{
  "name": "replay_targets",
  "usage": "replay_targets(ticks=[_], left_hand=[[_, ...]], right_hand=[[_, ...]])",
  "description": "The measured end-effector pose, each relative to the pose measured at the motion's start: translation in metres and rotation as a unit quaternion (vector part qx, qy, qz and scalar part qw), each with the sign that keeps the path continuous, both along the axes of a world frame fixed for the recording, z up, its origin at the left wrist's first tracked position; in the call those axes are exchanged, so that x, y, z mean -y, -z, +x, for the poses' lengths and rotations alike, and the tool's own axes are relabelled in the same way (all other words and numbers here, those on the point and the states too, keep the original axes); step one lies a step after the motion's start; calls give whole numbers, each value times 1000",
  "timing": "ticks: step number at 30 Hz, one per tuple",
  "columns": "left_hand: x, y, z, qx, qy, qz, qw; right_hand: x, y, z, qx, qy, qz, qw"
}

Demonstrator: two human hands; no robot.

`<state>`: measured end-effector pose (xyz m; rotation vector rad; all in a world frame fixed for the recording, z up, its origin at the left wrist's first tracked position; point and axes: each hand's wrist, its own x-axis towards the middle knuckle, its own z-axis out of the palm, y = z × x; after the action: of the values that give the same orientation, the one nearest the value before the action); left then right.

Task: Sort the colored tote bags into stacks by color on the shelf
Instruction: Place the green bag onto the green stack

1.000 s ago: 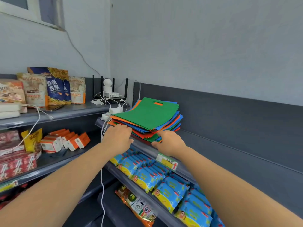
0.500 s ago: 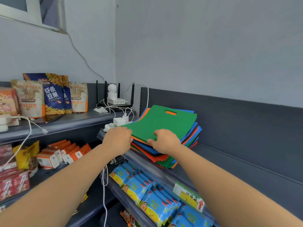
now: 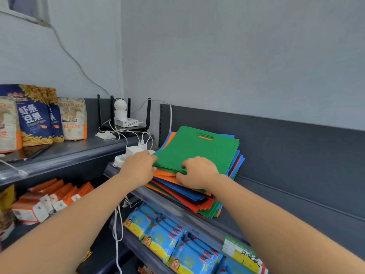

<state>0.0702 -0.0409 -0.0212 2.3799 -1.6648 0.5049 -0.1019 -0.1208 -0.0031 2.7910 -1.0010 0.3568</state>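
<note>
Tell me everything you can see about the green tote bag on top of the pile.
The flat green fabric tote bag looks like non-woven cloth, with an oval cut-out handle showing orange beneath. It lies flat, skewed, on top of the mixed-colour bag stack on the dark shelf. The left hand grips its near-left corner; the right hand pinches its near edge.

We have one wide-angle view, worn on the head, facing forward and slightly down into the corner where the shelf [image 3: 266,210] meets the wall [image 3: 237,56], close up
</note>
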Motion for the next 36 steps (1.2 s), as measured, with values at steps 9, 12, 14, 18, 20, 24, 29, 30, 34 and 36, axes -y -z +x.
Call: replay_targets(ticks=[9,12,14,18,20,24,29,30,34,36], left_hand=[[9,-5,8,67,44,-34,996],[12,-8,-2,95,35,-73,992],[13,-10,-10,83,43,-110,990],[12,-11,-21,20,77,-134,988],[13,-8,-21,26,95,-144,985],[16,-3,-20,17,119,-154,981],[11,-7,-11,-142,19,-97,985],[14,-7,-7,-181,17,-101,978],[20,-16,-4,-544,70,-178,817],[17,-22,-12,-729,96,-214,643]], right_hand=[[4,6,-21,33,16,15,999],[0,4,-28,88,54,71,992],[2,0,-34,197,111,165,960],[32,0,-53,358,261,275,853],[35,0,-62,401,281,364,792],[32,2,-85,419,316,465,713],[22,2,-100,407,350,507,675],[19,1,-100,407,342,490,691],[4,-3,-96,436,284,414,747],[-1,-1,-96,443,260,369,775]])
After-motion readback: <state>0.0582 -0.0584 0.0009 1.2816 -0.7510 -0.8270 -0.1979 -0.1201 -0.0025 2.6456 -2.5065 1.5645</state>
